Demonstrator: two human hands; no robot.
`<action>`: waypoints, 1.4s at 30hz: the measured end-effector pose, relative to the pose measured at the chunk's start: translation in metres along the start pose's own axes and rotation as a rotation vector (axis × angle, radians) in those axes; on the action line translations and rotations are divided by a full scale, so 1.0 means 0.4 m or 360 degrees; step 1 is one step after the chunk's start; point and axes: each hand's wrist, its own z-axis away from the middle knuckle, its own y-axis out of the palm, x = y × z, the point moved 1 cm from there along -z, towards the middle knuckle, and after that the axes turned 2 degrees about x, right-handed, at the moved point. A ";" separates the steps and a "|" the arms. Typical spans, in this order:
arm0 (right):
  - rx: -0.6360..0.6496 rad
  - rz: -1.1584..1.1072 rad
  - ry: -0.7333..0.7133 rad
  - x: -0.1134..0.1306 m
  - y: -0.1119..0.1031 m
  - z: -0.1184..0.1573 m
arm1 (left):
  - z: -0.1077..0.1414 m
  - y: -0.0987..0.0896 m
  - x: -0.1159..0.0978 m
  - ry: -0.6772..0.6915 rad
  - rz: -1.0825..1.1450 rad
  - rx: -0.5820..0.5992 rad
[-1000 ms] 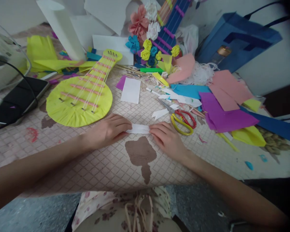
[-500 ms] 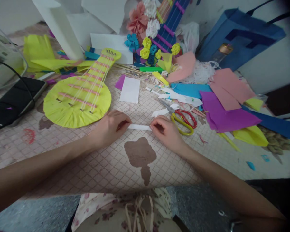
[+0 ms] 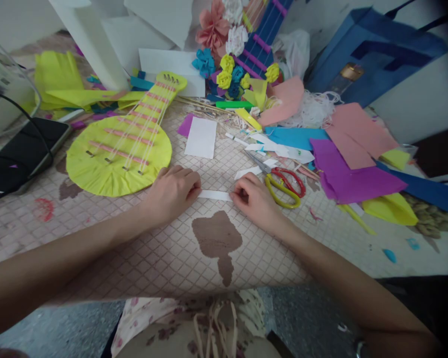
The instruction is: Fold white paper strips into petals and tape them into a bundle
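Between my two hands a narrow white paper strip (image 3: 215, 195) stretches level, just above or on the quilted tablecloth (image 3: 164, 263). My left hand (image 3: 175, 194) pinches its left end, fingers curled over it. The other end sits between the thumb and fingers of my right hand (image 3: 254, 199). Beside my left hand lies a yellow paper-covered toy guitar (image 3: 119, 154) with white strings and pink crossbars. Scissors (image 3: 283, 186) with red and yellow handles rest right by my right hand. A white paper rectangle (image 3: 201, 137) lies beyond the strip.
Purple paper (image 3: 352, 171), pink paper (image 3: 352, 132) and white scraps (image 3: 283, 149) cover the right side. Paper flowers (image 3: 227, 74) and a blue toy guitar (image 3: 259, 44) stand at the back. A blue bag (image 3: 373, 54) is at back right, a black phone (image 3: 26, 154) at left.
Both hands stay almost in place, still holding the strip's ends. The strip tilts slightly more, its right end a little lower. The view has shifted very slightly.
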 end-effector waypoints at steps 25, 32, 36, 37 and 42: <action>0.0120 -0.0174 0.0037 -0.006 -0.016 0.003 | 0.013 -0.008 0.025 -0.0266 0.0655 0.0215; 0.0079 -0.0092 -0.0031 -0.004 -0.006 0.004 | 0.017 -0.006 0.011 -0.0067 0.0411 0.0106; 0.0072 -0.0068 -0.0009 -0.002 0.000 0.005 | 0.021 -0.002 -0.010 0.0200 0.0325 -0.0002; 0.0071 -0.0070 -0.0006 0.000 0.000 0.005 | 0.022 0.000 -0.013 0.0291 0.0300 0.0016; 0.0089 -0.0057 -0.0005 0.003 0.000 0.005 | 0.017 0.006 -0.016 0.0459 0.0220 0.0146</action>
